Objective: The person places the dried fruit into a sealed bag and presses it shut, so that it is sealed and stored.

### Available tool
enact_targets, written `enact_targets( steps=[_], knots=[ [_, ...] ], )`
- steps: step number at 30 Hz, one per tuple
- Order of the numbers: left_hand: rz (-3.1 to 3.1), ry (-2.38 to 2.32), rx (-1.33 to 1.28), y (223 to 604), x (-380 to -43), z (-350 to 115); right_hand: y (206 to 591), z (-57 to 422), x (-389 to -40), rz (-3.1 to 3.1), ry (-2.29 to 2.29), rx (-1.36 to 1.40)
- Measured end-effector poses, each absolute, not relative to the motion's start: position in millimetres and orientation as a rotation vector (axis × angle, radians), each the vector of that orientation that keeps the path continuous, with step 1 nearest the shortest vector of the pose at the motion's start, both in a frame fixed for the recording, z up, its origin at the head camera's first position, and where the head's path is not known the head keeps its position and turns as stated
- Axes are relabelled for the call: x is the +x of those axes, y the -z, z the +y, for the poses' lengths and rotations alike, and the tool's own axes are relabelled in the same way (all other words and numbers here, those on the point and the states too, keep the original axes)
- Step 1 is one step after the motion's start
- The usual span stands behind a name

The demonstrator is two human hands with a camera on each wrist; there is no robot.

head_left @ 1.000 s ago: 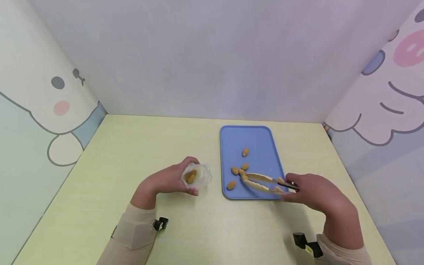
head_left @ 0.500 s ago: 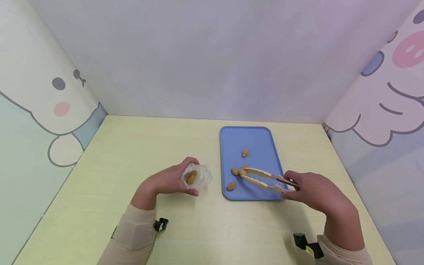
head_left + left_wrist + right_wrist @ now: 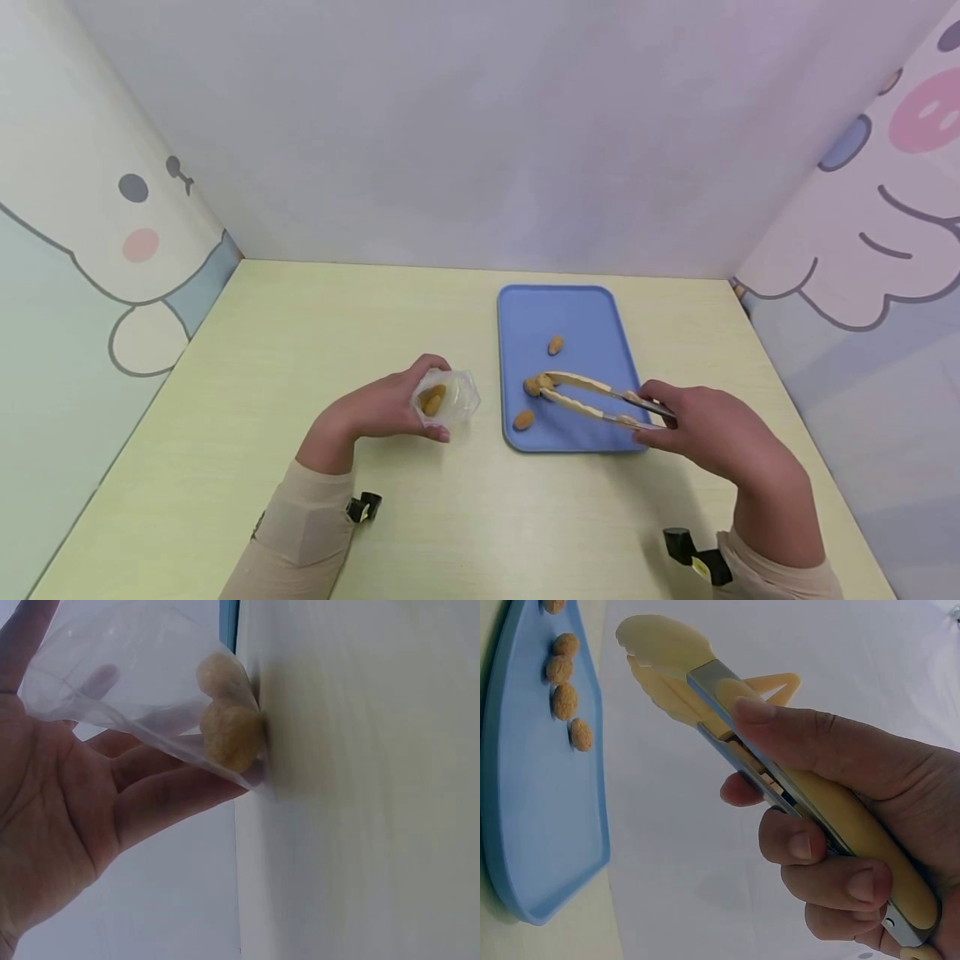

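My left hand [image 3: 390,403] holds a clear plastic bag [image 3: 463,398] with its mouth spread, left of the blue tray [image 3: 577,312]. Brown oval nuts [image 3: 234,735] lie low in the bag, close to the tabletop in the left wrist view. My right hand [image 3: 708,433] grips tongs [image 3: 581,382] with metal arms and cream scalloped ends, the thumb along one arm in the right wrist view. Their tips are parted at a nut [image 3: 544,382] in a cluster on the tray. Another nut [image 3: 555,345] lies farther back, and one [image 3: 523,420] nearer the front left corner.
The tray rests on a pale wooden tabletop [image 3: 480,517]. A plain wall [image 3: 480,150] rises behind the table, and panels with cartoon animals [image 3: 142,242] stand at both sides.
The tongs' tips have shifted left and slightly back across the tray, from the front of the cluster to its back left. My left hand and the bag have stayed in place.
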State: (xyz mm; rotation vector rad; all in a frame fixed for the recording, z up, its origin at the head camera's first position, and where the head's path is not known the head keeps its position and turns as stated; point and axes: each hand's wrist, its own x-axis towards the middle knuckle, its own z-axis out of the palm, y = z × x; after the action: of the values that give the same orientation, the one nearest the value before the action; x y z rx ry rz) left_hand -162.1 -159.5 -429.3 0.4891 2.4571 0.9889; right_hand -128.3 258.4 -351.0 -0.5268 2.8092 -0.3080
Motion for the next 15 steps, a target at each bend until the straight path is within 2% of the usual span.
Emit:
enact_targets(
  steps=[15],
  knots=[
    [2.476, -0.971, 0.492, 431.1, -163.0, -159.6, 351.5, 251.7, -125.6, 2.868, 0.338, -0.589]
  ],
)
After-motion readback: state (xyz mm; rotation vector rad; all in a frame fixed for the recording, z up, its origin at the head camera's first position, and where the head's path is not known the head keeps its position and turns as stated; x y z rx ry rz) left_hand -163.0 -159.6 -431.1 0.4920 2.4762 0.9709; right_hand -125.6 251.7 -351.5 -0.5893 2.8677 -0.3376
